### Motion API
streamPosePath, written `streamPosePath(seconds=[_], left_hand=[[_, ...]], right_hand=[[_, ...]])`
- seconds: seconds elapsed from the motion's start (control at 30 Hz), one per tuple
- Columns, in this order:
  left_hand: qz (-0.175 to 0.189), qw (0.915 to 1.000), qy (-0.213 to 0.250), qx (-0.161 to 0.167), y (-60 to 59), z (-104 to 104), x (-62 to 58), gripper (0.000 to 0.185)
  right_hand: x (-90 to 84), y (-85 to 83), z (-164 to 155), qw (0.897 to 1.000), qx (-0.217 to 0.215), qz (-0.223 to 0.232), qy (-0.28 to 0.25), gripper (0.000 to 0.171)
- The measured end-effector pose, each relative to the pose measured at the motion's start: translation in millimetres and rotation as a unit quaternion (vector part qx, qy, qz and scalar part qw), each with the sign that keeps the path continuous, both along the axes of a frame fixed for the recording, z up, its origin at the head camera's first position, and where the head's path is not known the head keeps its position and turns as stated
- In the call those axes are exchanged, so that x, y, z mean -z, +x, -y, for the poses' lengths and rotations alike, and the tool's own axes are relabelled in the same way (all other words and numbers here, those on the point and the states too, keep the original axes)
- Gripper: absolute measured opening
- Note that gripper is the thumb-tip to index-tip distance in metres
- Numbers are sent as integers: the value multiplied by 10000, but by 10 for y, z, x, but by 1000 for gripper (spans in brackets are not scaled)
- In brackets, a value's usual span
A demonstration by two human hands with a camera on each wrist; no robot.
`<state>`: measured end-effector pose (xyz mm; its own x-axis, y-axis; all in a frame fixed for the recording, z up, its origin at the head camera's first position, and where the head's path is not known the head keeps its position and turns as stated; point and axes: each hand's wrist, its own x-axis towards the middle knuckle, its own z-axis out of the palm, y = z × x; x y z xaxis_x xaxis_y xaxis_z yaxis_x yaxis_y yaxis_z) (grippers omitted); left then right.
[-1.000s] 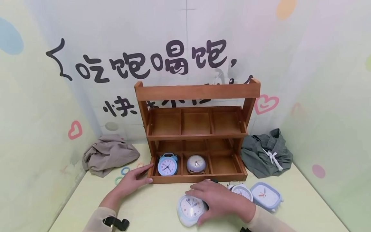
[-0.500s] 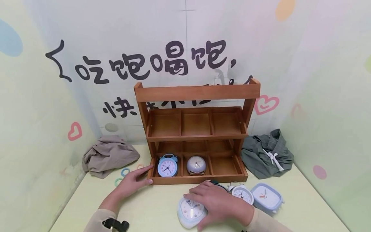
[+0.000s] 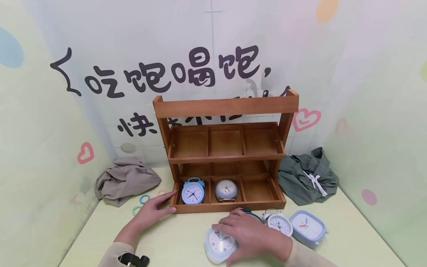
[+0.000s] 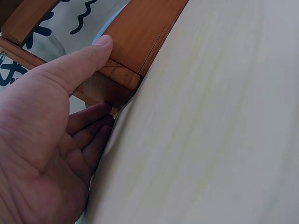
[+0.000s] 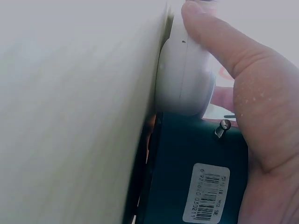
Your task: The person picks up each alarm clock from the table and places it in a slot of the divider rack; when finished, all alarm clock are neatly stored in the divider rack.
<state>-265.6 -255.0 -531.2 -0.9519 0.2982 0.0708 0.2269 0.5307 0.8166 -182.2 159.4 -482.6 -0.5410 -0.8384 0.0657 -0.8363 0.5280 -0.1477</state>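
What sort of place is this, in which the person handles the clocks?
Probably a small indoor booth set up for filming or practice, though I cannot be sure. Decorated walls, one with Chinese characters, stand on three sides of a pale table bearing a wooden rack and clocks.

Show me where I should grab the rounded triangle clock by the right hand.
Probably by the clock's thick outer edge, from above: thumb on the near side, fingers on the far. It lies face up on the table, and that thick edge gives something to pinch.
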Motion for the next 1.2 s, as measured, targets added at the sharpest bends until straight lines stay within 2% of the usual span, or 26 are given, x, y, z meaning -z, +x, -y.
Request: streamPosePath(seconds=[0.37, 0.6, 0.83, 1.03, 1.2], left_hand=[[15, 10000, 9, 21, -6, -4, -2, 69], [-21, 10000, 16, 55, -21, 23, -11, 70], [-24, 10000, -26, 89, -25, 8, -40, 71], [20, 10000, -29, 65, -19, 12, -28, 70], [13, 10000, -62, 72, -20, 16, -21, 70]], right_hand=[[27, 21, 5, 9996, -227, -100, -104, 90], [2, 12, 12, 9970, -320, -613, -347, 90], [-148, -14, -64, 9982, -44, -365, -473, 91], [-294, -30, -146, 9957, 49, -542, -752, 93], [-403, -66, -244, 9957, 479, -203, -764, 94]])
